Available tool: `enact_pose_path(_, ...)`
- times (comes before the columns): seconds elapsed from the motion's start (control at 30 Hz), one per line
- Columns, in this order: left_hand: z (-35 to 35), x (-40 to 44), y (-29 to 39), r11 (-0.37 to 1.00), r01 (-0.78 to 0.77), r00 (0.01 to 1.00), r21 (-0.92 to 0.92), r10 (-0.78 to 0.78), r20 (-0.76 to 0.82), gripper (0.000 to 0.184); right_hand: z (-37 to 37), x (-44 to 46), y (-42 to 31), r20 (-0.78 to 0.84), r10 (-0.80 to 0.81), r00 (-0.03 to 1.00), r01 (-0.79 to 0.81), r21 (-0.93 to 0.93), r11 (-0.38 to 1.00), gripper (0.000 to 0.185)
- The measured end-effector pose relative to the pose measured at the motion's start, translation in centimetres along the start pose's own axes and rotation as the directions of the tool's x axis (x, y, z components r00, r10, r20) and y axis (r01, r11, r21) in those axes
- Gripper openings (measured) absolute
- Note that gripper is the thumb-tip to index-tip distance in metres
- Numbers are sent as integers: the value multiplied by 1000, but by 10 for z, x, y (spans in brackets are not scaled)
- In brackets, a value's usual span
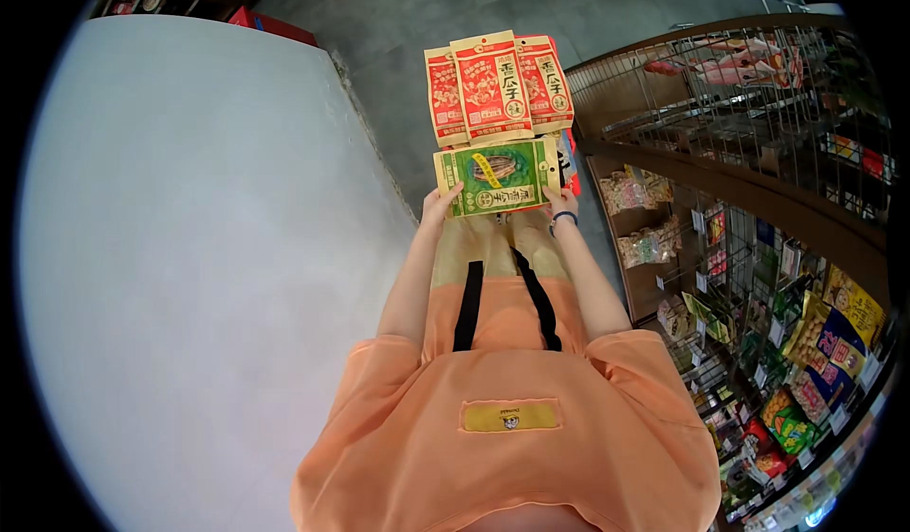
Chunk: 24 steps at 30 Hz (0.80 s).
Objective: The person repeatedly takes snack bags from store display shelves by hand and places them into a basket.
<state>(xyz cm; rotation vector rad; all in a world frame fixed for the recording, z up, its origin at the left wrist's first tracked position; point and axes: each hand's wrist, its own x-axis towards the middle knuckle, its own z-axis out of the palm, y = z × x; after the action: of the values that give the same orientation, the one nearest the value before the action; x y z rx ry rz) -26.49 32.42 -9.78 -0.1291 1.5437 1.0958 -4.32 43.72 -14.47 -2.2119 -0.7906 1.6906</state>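
Between my two hands is a green and tan packet of sunflower seeds, its printed face turned up. My left hand grips its left lower corner, with the thumb lying on the front. At the right lower corner, my right hand has closed on the same packet; a dark band circles that wrist. Just beyond the green packet lie several red and tan packets of sunflower seeds, overlapping side by side. Part of a red edge shows to their right, but what carries the packets is hidden.
Along the right, wire-fronted shelves hold many snack bags, with price tags on the edges. A large white surface fills the left side. Grey floor stretches ahead, and a red box stands at the far left.
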Motion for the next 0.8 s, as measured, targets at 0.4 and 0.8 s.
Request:
enact_pose_path(0.4, 3, -2, 2, 997, 61, 997, 53, -59, -42, 36, 1, 11, 15, -195, -415, 888, 327, -366, 871, 38)
enact_pose_path(0.8, -39, -60, -54, 972, 48, 999, 230, -43, -26, 40, -69, 10, 132, -272, -239, 932, 138, -343, 929, 43)
